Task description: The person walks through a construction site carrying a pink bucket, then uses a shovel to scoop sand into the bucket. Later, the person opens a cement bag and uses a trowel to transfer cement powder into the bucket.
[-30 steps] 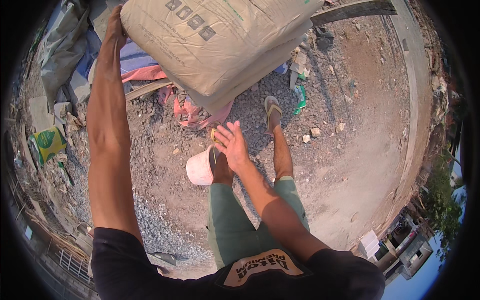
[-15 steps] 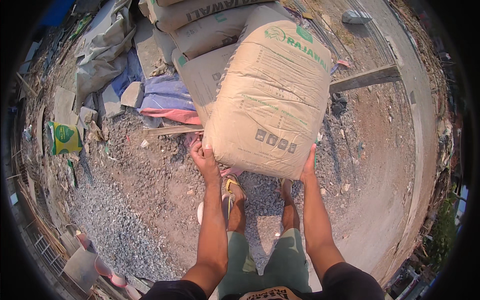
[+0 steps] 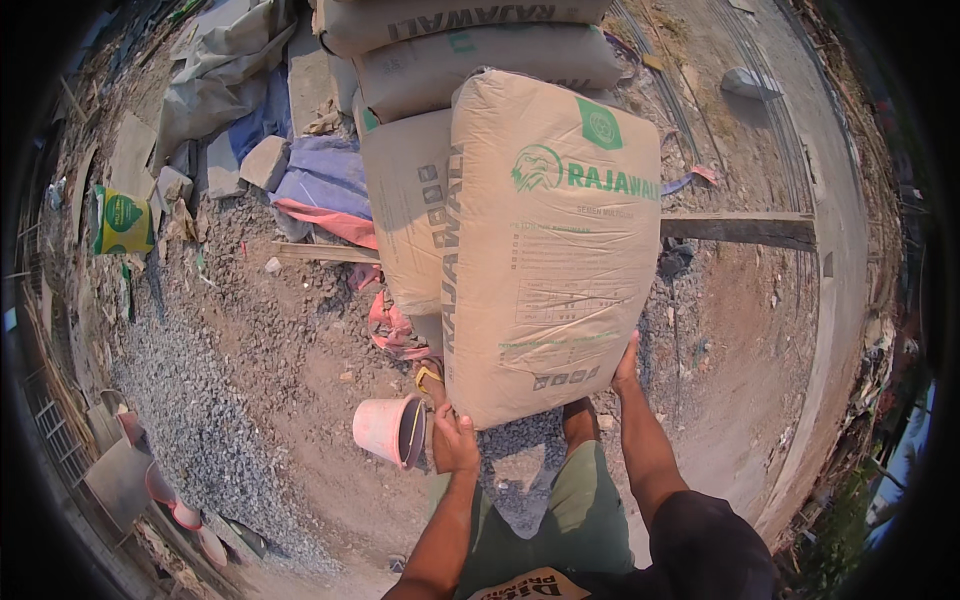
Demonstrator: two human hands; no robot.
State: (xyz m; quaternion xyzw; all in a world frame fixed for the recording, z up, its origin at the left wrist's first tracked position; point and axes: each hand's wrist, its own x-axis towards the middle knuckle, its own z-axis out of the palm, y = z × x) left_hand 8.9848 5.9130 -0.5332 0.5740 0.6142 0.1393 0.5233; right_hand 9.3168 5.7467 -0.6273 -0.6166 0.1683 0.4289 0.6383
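A full brown paper cement sack [image 3: 560, 270] with green printing leans up in front of my legs. Its far end rests close to other stacked sacks. My left hand [image 3: 457, 442] is at its near left corner, fingers curled against the paper. Along the near right edge, my right hand [image 3: 627, 362] grips the side, with part of its fingers hidden behind the sack. Another sack [image 3: 405, 200] lies just left of it, partly covered. Beyond are more piled cement sacks [image 3: 480, 65].
A pinkish bucket [image 3: 378, 428] stands by my left foot. Grey gravel [image 3: 215, 440] spreads to the left. A wooden plank [image 3: 740, 229] lies at the right, near long metal rods [image 3: 750, 60]. Blue tarp [image 3: 320, 185], stone blocks [image 3: 265, 163] and a yellow-green packet [image 3: 123, 222] lie at the left.
The held sack has come nearer to me, and its near edge now sits lower in view. Both hands moved with it. The bucket beside my left leg now shows more fully.
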